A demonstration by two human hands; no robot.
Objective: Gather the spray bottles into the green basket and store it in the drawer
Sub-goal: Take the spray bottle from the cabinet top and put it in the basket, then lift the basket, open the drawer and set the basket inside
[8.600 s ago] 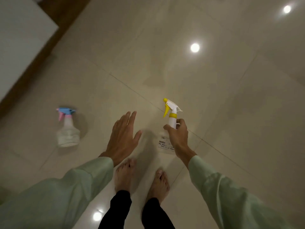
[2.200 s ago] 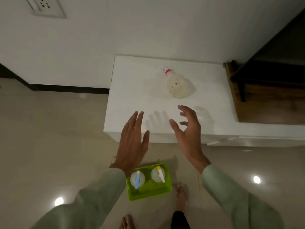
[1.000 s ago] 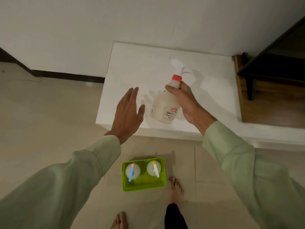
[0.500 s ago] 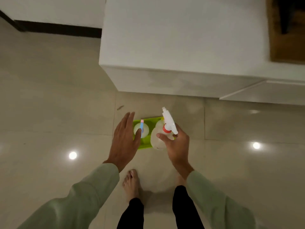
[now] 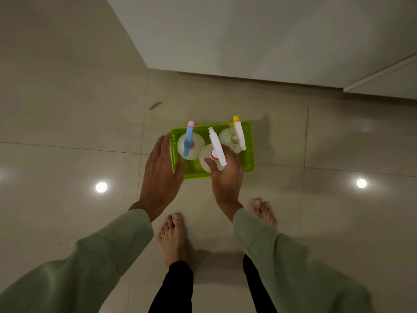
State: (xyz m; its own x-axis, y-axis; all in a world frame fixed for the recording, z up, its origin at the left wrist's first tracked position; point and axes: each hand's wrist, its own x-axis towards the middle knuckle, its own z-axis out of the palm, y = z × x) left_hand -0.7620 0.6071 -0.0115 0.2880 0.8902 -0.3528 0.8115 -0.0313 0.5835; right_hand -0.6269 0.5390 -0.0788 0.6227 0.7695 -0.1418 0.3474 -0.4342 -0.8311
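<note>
Now the right hand [image 5: 226, 175] is clenched round the neck of the red-collared spray bottle [image 5: 213, 154], lowering it into the green basket [image 5: 249, 152] on the floor at twelve o'clock from the feet. The left hand [image 5: 161, 175] lies flat and empty against the basket's nine o'clock wall. Thin plastic, nearly empty by the look of it: probably light and a bit slick, so the neck under the trigger is the sure hold. Half a second ago that bottle hung above the basket; a second ago it was coming off the white cabinet [image 5: 270, 35].
</note>
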